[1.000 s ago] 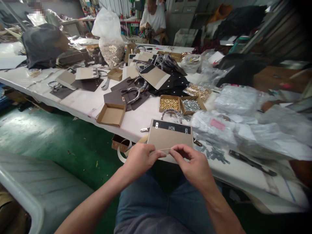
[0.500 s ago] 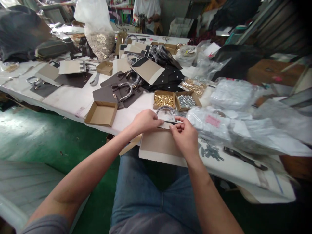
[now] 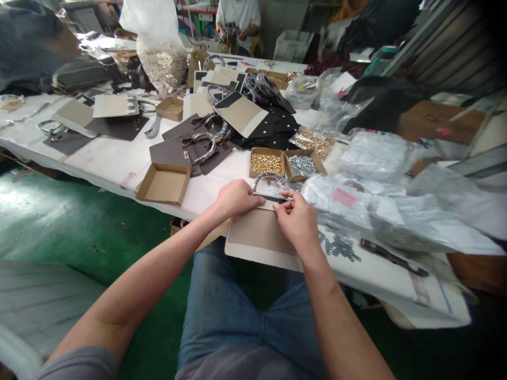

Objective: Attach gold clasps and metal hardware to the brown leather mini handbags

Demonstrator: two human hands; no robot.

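Observation:
A beige bag panel (image 3: 257,235) with a pale border lies at the table's front edge, its near end jutting over my lap. Along its far edge runs a dark strip, and a plastic-wrapped bag handle (image 3: 271,177) arches up behind it. My left hand (image 3: 236,199) is closed on the left part of that far edge, thumb on top. My right hand (image 3: 296,217) pinches the same edge a little to the right, thumb and fingers together. Anything small between the right fingertips is hidden. Boxes of gold fasteners (image 3: 266,162) and silver fasteners (image 3: 301,164) stand just beyond.
An open cardboard box (image 3: 164,182) sits to the left. Dark bag panels (image 3: 174,149) with handles lie behind it. Flat grey metal pieces (image 3: 339,247), a black tool (image 3: 392,257) and plastic-wrapped bundles (image 3: 340,200) are on the right. A person (image 3: 238,21) works across the table.
My right hand has shifted very slightly left along the panel's far edge. Both hands keep their hold, and the view has turned a little.

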